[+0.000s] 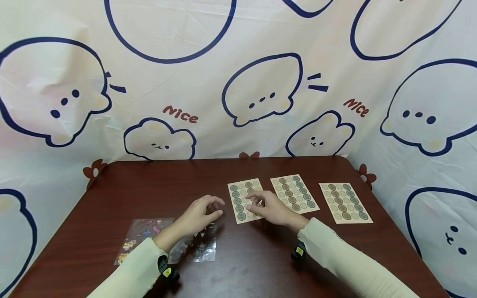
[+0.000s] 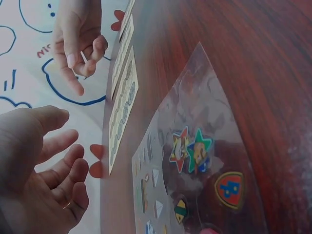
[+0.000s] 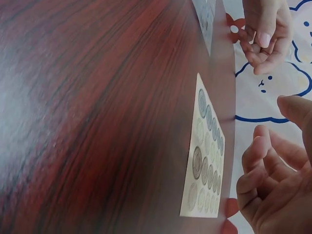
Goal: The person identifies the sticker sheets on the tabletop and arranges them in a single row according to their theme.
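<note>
Three cream sheets printed with rows of round coin-like circles lie on the table: a left one, a middle one and a right one. My right hand hovers over the left sheet, fingers loosely bent, holding nothing. To its left, my left hand is raised above clear sticker sheets, its fingers relaxed and empty. One transparent sheet carries colourful stickers; another lies partly beneath the left forearm. Star and shield stickers show in the left wrist view.
The dark red-brown wooden table reaches back to a pale curtain with blue-outlined cartoon figures, which also hangs along both sides. A dark wrist strap with a small device sits on each wrist.
</note>
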Demonstrator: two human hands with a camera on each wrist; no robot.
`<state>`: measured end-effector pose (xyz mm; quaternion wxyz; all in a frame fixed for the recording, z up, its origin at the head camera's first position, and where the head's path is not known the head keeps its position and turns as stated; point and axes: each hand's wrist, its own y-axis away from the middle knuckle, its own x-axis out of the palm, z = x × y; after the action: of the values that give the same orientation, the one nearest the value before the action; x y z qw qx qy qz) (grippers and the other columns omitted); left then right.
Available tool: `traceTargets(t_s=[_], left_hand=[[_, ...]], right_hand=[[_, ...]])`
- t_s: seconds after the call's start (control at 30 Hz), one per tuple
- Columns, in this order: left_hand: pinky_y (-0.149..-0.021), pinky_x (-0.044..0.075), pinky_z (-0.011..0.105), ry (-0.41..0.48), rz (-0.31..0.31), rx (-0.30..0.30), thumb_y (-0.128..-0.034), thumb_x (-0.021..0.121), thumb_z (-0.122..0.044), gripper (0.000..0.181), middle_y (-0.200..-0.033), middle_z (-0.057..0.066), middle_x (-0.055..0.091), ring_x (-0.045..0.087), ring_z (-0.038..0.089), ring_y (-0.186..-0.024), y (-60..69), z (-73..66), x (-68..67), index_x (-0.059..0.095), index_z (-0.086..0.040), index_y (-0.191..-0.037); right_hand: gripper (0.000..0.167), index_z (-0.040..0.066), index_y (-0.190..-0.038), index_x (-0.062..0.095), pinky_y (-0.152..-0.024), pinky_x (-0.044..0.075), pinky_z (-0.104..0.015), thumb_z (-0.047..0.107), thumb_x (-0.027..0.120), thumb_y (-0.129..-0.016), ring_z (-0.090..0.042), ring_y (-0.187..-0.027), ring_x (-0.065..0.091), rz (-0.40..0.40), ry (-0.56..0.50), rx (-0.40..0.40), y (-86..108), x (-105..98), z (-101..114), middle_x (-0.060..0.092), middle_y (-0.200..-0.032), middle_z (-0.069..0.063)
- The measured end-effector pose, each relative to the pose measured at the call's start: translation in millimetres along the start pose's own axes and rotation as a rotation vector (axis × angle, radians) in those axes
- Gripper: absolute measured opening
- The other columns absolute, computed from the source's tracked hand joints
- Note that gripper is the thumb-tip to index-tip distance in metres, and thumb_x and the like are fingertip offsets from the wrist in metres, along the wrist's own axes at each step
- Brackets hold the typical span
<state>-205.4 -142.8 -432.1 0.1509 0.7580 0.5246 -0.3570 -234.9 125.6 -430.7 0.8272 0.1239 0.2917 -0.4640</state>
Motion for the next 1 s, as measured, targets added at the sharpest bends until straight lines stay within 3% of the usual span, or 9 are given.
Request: traceTargets(t_s=[0.27,0.67,0.87,1.0], left_hand=[[-0.075,0.047,0.029,-0.024,0.014,-0.016,-0.094,0.069,-0.011,0.021,-0.095,0.002,0.064,0.055,0.011,-0.082,-8.4,-1.7,3.5,0.071,-0.005,-0.114],[-0.077,0.045,0.03,-0.037,0.038,-0.074,-0.0937,0.069,-0.012,0.024,-0.1,0.006,0.065,0.056,0.015,-0.084,-22.9,-5.0,10.9,0.07,-0.008,-0.117],[-0.079,0.046,0.035,-0.06,0.053,-0.082,-0.0939,0.069,-0.013,0.034,-0.107,0.012,0.064,0.058,0.024,-0.091,-28.5,-5.1,13.6,0.065,-0.006,-0.127],[-0.083,0.05,0.04,-0.089,0.061,-0.073,-0.0941,0.069,-0.013,0.047,-0.116,0.015,0.063,0.061,0.026,-0.097,-32.8,-4.2,17.5,0.057,-0.005,-0.139]], right_hand=[[0.036,-0.006,-0.13,0.062,-0.056,0.047,-0.022,0.01,0.062,-0.098,-0.011,-0.061,0.057,0.035,0.009,0.013,-0.6,-4.4,-11.0,0.071,-0.09,-0.014],[0.029,-0.001,-0.121,0.069,-0.052,0.038,-0.021,0.012,0.068,-0.096,-0.005,-0.054,0.045,0.016,0.113,0.015,-7.2,-17.2,-11.9,0.068,-0.086,-0.008],[0.032,-0.001,-0.124,0.068,-0.05,0.037,-0.021,0.012,0.069,-0.095,-0.007,-0.055,0.044,0.034,0.141,0.045,-9.5,-22.4,-14.1,0.067,-0.085,-0.007],[0.034,-0.004,-0.127,0.065,-0.059,0.044,-0.022,0.012,0.066,-0.096,-0.01,-0.063,0.051,0.034,0.128,0.08,-10.8,-26.7,-21.4,0.067,-0.086,-0.008]])
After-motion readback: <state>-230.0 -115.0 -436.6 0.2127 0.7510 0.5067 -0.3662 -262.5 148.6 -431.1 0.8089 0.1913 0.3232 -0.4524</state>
